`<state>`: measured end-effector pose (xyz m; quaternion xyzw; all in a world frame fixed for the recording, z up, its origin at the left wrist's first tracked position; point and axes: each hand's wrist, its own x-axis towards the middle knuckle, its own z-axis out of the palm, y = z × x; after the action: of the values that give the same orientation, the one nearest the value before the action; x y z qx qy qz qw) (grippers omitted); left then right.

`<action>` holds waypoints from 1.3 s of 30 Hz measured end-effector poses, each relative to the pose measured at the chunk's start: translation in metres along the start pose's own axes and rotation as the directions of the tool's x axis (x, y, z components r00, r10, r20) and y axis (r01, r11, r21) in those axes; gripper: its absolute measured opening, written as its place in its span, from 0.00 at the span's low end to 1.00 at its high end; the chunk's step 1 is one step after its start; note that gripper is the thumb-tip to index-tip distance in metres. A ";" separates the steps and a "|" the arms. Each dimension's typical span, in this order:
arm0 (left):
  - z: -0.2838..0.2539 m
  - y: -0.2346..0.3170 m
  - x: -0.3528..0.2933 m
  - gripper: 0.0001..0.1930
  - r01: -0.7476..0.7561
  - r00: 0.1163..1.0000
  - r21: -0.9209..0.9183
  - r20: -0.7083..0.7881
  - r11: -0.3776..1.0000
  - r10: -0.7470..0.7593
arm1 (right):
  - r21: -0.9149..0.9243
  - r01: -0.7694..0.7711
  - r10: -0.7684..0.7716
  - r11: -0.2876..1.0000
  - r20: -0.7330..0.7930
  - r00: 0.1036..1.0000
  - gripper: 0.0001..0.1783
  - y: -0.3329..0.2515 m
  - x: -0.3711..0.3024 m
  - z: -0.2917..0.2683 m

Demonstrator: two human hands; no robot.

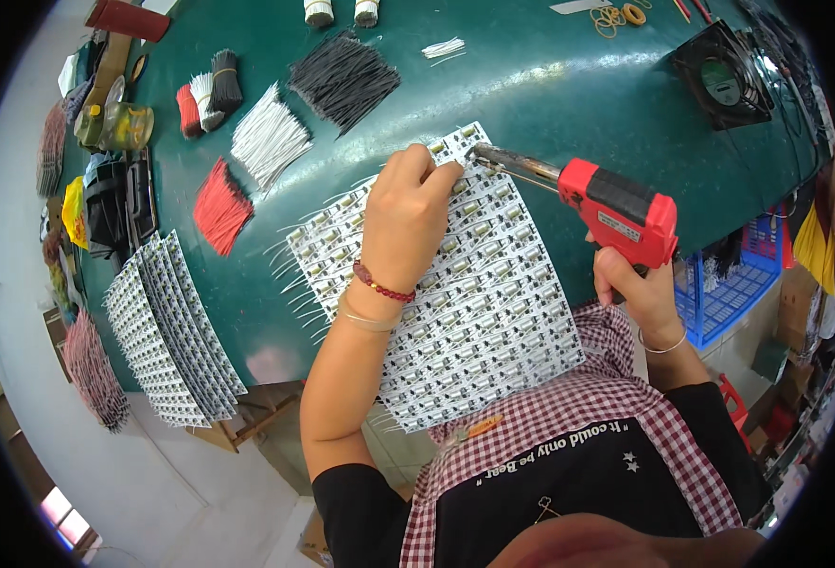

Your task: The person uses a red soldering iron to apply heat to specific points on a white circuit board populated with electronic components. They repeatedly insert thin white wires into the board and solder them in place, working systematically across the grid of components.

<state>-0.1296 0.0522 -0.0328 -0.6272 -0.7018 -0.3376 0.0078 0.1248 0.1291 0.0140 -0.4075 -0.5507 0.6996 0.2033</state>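
My right hand (pixel 642 295) is wrapped round the handle of a red and black soldering gun (pixel 618 210). Its metal tip reaches left to the upper part of a white circuit board panel (pixel 479 317), which carries rows of small components. Over that panel, close to the tip, the fingers of my left hand (pixel 404 210) are pinched together. What they hold is hidden behind the hand. Thin white wires (pixel 296 279) stick out along the panel's left edge. The panel lies slanted on the green table (pixel 569 104), its near end reaching my checked apron (pixel 569 402).
Left of the panel lie piles of red wires (pixel 222 208), white wires (pixel 271 137) and black wires (pixel 344 80). Stacked panels (pixel 171 331) overhang the table's left edge. A black fan (pixel 725 80) stands at the far right, above a blue plastic basket (pixel 734 293).
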 end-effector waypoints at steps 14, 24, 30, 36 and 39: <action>0.003 0.001 -0.003 0.06 -0.028 1.000 0.012 -0.001 1.000 0.028 | -0.054 -0.003 0.002 0.999 -0.009 1.000 0.14 0.003 -0.004 -0.001; 0.001 0.002 -0.002 0.06 -0.017 1.000 -0.004 -0.003 1.000 0.017 | -0.076 0.006 -0.006 0.997 0.009 1.000 0.13 0.003 -0.002 0.001; 0.002 0.001 -0.003 0.06 -0.024 1.000 0.002 -0.015 1.000 0.024 | 0.013 0.044 -0.044 0.999 -0.016 0.999 0.14 0.004 -0.006 -0.004; 0.001 0.001 -0.002 0.06 -0.049 0.999 0.047 -0.017 0.998 0.050 | 0.040 0.012 -0.011 0.999 -0.016 1.000 0.14 0.002 -0.003 -0.004; -0.001 0.003 -0.001 0.06 -0.068 0.998 0.088 -0.008 0.994 0.069 | 0.032 0.018 -0.018 0.999 -0.010 1.000 0.14 0.001 -0.003 -0.001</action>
<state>-0.1271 0.0507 -0.0316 -0.6483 -0.6938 -0.3096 0.0507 0.1277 0.1273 0.0140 -0.4026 -0.5422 0.7044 0.2186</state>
